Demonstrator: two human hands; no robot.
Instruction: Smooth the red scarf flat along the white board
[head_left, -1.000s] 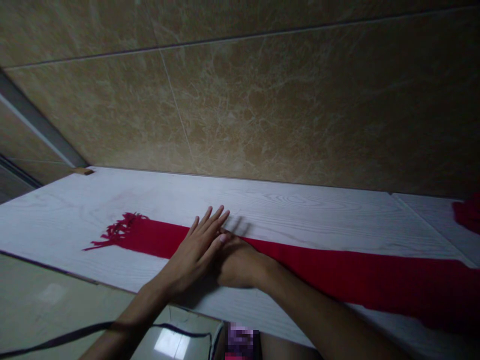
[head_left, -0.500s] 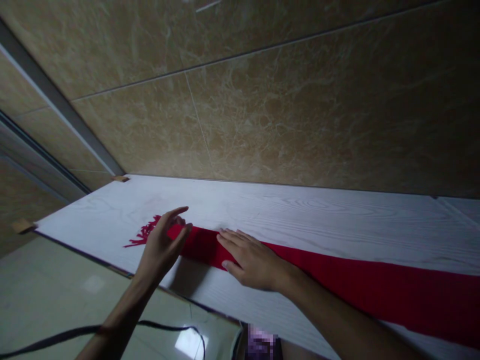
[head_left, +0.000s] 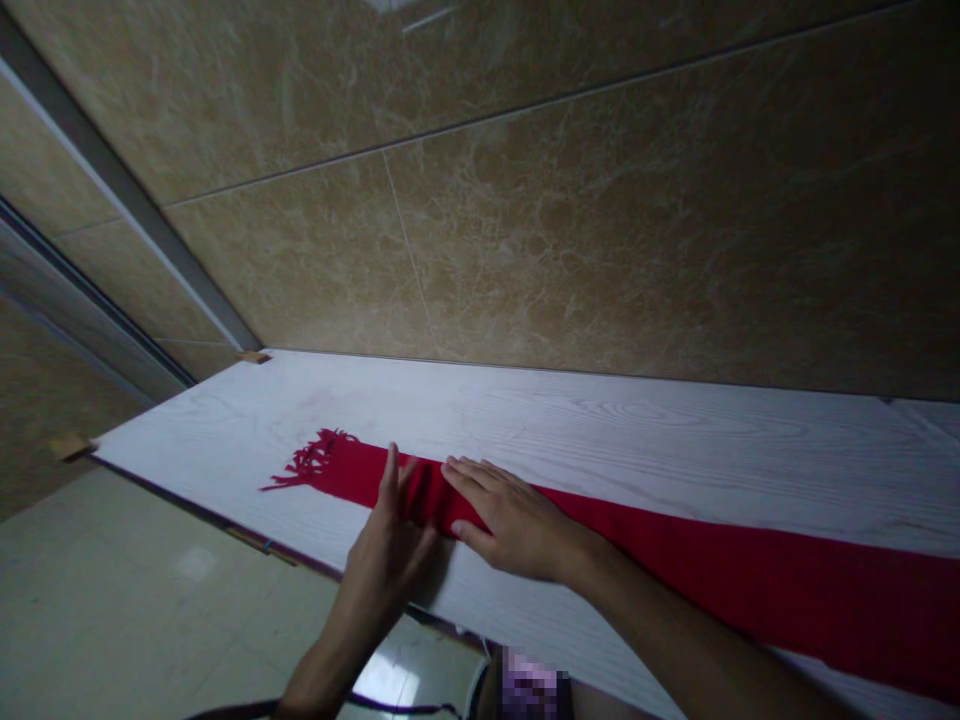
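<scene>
A long red scarf point(head_left: 720, 560) with a fringe point(head_left: 315, 460) at its left end lies stretched along a white wood-grain tabletop point(head_left: 600, 415). My right hand point(head_left: 510, 515) rests flat on the scarf, fingers extended toward the left. Just left of it, my left hand point(head_left: 397, 535) is at the scarf's near edge with its fingers apart and nothing between them. Whether the left fingertips touch the cloth is hard to tell. Part of the scarf is hidden beneath my right hand and forearm.
A tan marbled tile wall point(head_left: 525, 260) runs along the table's far side. Small wooden blocks point(head_left: 71, 446) sit at the left corners. Below the near edge are a pale tiled floor point(head_left: 187, 600) and a dark strap or cord point(head_left: 397, 706).
My left hand has moved right, away from the fringe and toward my right hand, uncovering the scarf's left end. My right hand stays in place on the cloth.
</scene>
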